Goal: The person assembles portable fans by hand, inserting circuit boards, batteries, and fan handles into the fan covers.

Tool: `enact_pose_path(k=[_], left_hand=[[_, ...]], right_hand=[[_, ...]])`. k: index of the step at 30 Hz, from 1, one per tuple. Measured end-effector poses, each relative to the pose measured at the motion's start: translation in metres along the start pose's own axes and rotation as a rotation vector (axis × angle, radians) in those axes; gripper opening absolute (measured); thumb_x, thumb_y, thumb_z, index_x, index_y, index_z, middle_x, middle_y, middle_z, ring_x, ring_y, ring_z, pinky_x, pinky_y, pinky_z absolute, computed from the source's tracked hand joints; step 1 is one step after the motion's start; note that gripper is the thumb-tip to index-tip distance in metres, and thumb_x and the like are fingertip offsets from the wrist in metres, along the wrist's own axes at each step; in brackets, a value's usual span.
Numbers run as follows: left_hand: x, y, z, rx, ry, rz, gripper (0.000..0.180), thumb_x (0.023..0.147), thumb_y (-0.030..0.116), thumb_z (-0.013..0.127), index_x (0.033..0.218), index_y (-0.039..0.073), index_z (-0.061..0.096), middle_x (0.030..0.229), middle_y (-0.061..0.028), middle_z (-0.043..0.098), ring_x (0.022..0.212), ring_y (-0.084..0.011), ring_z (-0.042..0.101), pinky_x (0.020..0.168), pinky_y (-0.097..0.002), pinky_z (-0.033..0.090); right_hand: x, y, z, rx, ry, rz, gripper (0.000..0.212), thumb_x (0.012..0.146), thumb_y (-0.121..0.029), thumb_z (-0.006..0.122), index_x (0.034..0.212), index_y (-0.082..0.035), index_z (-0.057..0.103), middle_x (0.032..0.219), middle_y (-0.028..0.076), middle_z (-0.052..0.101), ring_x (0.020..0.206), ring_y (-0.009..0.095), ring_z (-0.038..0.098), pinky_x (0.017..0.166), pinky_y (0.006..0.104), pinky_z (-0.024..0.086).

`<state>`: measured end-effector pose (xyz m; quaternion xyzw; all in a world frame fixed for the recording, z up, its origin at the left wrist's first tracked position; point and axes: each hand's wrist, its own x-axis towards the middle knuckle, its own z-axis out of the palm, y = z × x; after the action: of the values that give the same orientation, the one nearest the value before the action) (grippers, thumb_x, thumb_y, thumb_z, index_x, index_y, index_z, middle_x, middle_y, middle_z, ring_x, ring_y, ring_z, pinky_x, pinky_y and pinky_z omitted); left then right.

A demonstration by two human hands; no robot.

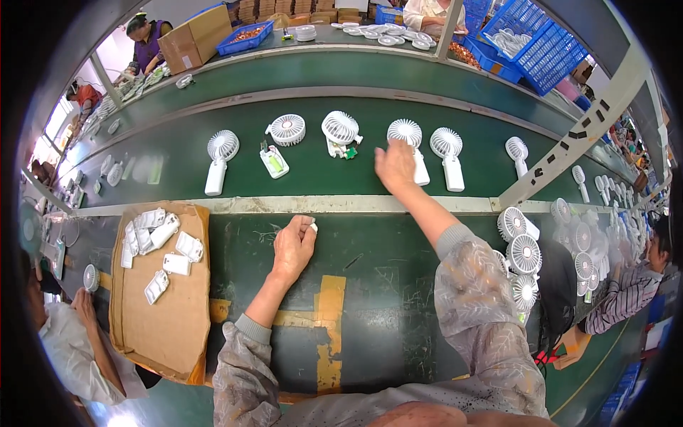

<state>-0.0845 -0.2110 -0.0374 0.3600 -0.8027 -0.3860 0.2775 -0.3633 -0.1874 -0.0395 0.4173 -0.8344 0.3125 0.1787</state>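
Above the near work surface, my left hand point(292, 250) is closed in a pinch, with a small white piece point(314, 227) showing at the fingertips; its kind is too small to make out. My right hand point(395, 166) reaches over the green belt point(284, 178). Its fingers curl against a white handheld fan point(405, 131), covering part of its neck; the fan's handle shows to the right of the hand. Next to it lies another whole fan point(446, 144). Left of the hand are a fan head point(340, 129) with a green circuit board and an opened handle shell point(274, 162).
A cardboard tray point(153, 334) with several white handle shells stands left of my left hand. Several fans point(524, 254) are stacked by my right arm. A white metal post point(580, 128) rises at the right. Other people sit at both sides and beyond the belt.
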Motion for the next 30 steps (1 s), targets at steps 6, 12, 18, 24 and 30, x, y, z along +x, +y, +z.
enact_pose_path(k=[6,12,18,24,30], left_hand=[[0.005,0.004,0.017,0.027,0.073,0.036,0.013,0.081,0.011,0.058,0.092,0.004,0.061,0.07,-0.0098,0.063,0.06,-0.0216,0.061,0.06,-0.0325,0.048],[-0.002,-0.006,0.009,-0.02,0.09,-0.006,0.014,0.083,0.009,0.057,0.093,0.0,0.061,0.065,-0.0027,0.059,0.057,-0.0087,0.053,0.058,-0.0251,0.045],[-0.025,0.023,-0.007,-0.559,-0.115,-0.21,0.015,0.09,0.015,0.054,0.094,0.002,0.06,0.074,-0.0011,0.061,0.059,-0.0039,0.049,0.055,-0.0192,0.041],[-0.087,0.162,-0.082,-0.955,-0.447,0.216,0.023,0.094,0.013,0.045,0.103,-0.003,0.06,0.087,-0.0098,0.063,0.074,-0.0143,0.059,0.072,-0.029,0.05],[-0.111,0.22,-0.144,-1.231,-0.84,0.506,0.029,0.089,0.033,0.053,0.112,0.016,0.057,0.11,-0.0039,0.051,0.096,-0.0208,0.047,0.086,-0.0368,0.043]], right_hand=[[0.034,-0.016,0.046,0.26,-0.363,0.521,0.045,0.075,-0.045,0.063,0.078,0.001,0.065,0.071,0.017,0.063,0.069,0.03,0.061,0.063,0.04,0.047],[0.019,-0.043,0.015,1.216,-0.34,0.664,0.016,0.076,-0.02,0.066,0.08,-0.006,0.062,0.078,0.002,0.059,0.077,0.011,0.053,0.074,0.028,0.04],[-0.036,-0.049,-0.079,1.492,-0.645,0.597,0.017,0.086,-0.018,0.054,0.095,-0.004,0.053,0.1,0.012,0.063,0.095,0.021,0.059,0.086,0.034,0.045],[-0.133,-0.041,-0.172,1.327,-0.656,0.643,0.014,0.089,-0.017,0.052,0.085,-0.004,0.055,0.083,0.006,0.062,0.072,0.012,0.059,0.069,0.0268,0.048],[-0.235,-0.044,-0.225,1.101,-0.744,0.527,0.012,0.088,-0.016,0.056,0.089,-0.005,0.056,0.081,0.002,0.061,0.065,0.005,0.052,0.059,0.0206,0.043]])
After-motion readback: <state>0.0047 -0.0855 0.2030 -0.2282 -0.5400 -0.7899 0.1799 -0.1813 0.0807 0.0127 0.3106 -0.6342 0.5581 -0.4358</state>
